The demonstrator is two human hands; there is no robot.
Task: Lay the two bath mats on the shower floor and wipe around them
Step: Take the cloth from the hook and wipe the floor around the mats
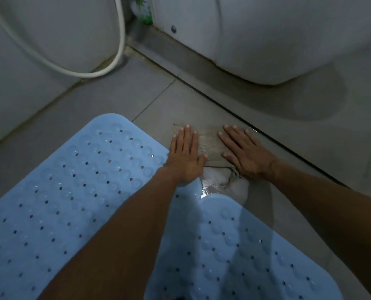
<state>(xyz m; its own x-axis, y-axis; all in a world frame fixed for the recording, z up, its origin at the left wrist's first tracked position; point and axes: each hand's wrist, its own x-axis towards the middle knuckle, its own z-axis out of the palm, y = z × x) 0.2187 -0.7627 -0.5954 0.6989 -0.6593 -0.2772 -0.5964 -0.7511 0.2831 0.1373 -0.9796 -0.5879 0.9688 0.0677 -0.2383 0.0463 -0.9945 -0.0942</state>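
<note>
Blue perforated bath mats lie flat on the grey tile floor [119, 92]: the right mat [245, 245] nearest, the left mat [72, 191] beside it, their rounded corners close together. Just beyond them, the left hand [185, 155] and right hand [245, 152] press a grey cloth [210, 144] onto the wet tile, each grip spread flat, fingers extended. Farther back stand a floor channel [245, 118], a white hose [106, 68] and a toilet base [266, 50].

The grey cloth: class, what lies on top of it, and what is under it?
Both hands, left and right, press flat on the grey cloth. Wet floor tile surrounds it; the tile beneath is covered.
</note>
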